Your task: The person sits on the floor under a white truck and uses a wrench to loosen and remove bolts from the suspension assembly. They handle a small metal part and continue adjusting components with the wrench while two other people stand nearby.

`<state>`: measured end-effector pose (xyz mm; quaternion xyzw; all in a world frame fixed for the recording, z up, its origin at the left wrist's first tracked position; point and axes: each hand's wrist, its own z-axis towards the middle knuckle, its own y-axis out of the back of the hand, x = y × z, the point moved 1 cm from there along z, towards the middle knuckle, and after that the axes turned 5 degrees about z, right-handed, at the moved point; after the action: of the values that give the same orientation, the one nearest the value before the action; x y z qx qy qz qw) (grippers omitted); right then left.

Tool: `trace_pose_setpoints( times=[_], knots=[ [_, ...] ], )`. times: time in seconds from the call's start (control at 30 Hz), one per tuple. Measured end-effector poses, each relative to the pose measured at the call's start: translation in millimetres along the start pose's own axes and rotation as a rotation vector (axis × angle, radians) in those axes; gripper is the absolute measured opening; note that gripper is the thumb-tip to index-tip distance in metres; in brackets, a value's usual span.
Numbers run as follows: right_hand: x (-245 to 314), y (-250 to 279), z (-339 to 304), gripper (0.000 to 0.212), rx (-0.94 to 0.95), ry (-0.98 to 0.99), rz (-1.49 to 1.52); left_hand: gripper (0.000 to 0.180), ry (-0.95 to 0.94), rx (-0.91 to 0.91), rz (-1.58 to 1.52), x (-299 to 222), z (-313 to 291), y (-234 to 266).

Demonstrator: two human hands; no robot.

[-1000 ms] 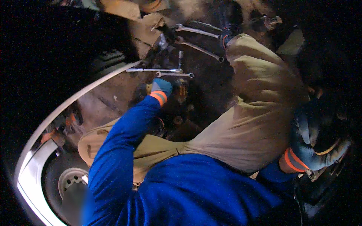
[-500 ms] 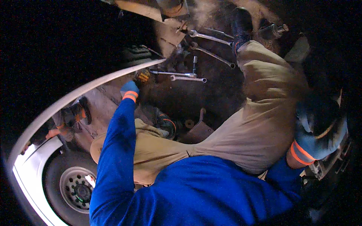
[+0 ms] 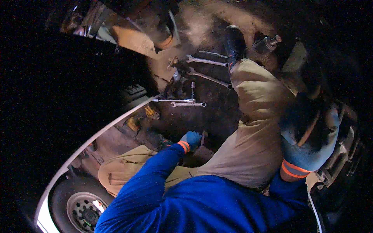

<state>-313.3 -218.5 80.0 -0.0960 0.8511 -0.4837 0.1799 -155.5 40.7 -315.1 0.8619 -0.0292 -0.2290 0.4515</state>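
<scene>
1. Presently, the left hand (image 3: 190, 140), gloved, is just below mid-frame, fingers drawn in close together; whether they pinch anything, I cannot tell.
2. Nearest item: a brown piece (image 3: 204, 150), directly right of that hand and slightly lower, partly hidden by it. Contact not confirmed. Its narrow end points toward the top of the frame; full long axis not established.
3. The right hand (image 3: 312, 145), gloved, is at frame right, beyond the right leg (image 3: 260, 116), well apart from the brown piece; the left is nearer. Its grasp cannot be told. A grey part (image 3: 338, 159) is just beside it.
4. Above centre: a ratchet (image 3: 175, 101) and 1 short wrench (image 3: 188, 104), near level; higher, 2 longer wrenches (image 3: 211, 80), slanting down rightward.
5. Lower left: 1 wheel (image 3: 86, 211).
</scene>
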Motion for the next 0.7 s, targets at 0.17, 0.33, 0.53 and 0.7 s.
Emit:
trace_pose_setpoints(
  times=[0.17,0.33,0.53,0.7],
  knots=[
    [4.7,0.2,3.2,0.044,0.044,0.185,-0.803,0.020,-0.093,0.130,0.015,12.3,-0.5,0.4],
    [-7.2,0.0,2.8,0.040,0.067,0.227,-1.094,0.019,-0.182,0.152,0.102,12.4,-2.5,-21.8],
    [-9.7,5.6,1.1,0.037,0.143,0.375,-1.461,0.012,-0.170,0.077,0.007,9.3,-3.2,-23.0],
    [-7.1,8.7,-0.9,0.035,0.201,0.484,-1.672,0.015,-0.115,0.048,0.040,8.7,-0.6,-22.6]
  ],
)
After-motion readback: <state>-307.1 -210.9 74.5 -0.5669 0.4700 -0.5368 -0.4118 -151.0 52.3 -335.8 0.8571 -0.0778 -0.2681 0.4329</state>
